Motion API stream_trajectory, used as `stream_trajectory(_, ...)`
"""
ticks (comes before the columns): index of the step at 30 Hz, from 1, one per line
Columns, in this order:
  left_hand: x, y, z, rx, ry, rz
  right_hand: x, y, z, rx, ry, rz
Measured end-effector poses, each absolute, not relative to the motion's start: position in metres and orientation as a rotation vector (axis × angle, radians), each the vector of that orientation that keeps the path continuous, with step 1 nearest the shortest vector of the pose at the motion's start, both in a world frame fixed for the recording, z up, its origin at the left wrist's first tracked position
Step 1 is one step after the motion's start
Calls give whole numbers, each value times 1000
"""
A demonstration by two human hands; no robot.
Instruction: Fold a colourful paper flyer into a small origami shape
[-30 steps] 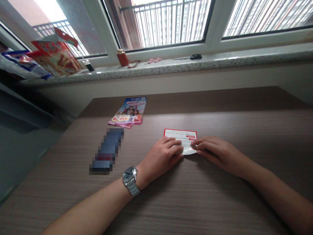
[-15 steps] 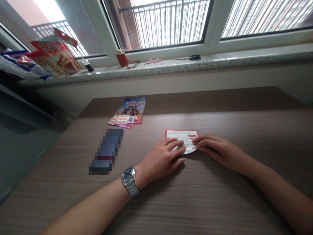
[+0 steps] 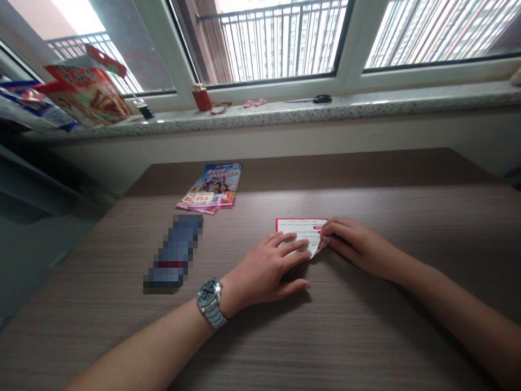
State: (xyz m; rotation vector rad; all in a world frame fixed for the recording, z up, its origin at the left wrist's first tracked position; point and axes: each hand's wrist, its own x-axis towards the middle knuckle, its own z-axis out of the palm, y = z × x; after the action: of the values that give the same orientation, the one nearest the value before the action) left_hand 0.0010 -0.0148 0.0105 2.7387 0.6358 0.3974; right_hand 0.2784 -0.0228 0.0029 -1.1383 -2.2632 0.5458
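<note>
A white sheet of paper with a red edge and printed lines [image 3: 303, 228] lies on the wooden table [image 3: 366, 336]. My left hand [image 3: 271, 266], with a metal watch [image 3: 210, 301] on its wrist, rests flat over the sheet's lower left part, fingers spread. At the sheet's right side, my right hand [image 3: 348, 239] pinches the edge between thumb and fingers. The lower right corner curls up there. My left fingers cover part of the print.
Left of the sheet lie a stack of colourful flyers [image 3: 214, 187] and a blurred-out dark blue oblong item [image 3: 174, 252]. On the stone windowsill [image 3: 260, 117] stand a red snack bag [image 3: 87, 95], a small red container [image 3: 201, 98] and scissors [image 3: 321, 99].
My right hand has shifted slightly up and left, and the sheet's lower right corner is now curled up in it. My left hand stays on the sheet, its thumb farther from the fingers.
</note>
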Motion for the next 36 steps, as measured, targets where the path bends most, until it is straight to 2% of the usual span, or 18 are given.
stream_trajectory(6, 3, -15, 15, 2745, 632, 345, 266, -9, 1, -1194, -2279, 496)
stream_trajectory(17, 3, -15, 12, 2693, 622, 451, 258, -2, -7, -1285, -2127, 557)
stream_trajectory(24, 2, -15, 10, 2731, 607, 363, 256, -2, -9, -1304, -2115, 544)
stream_trajectory(36, 2, -15, 11, 2757, 615, 329, 260, -9, -8, -1168, -2278, 286)
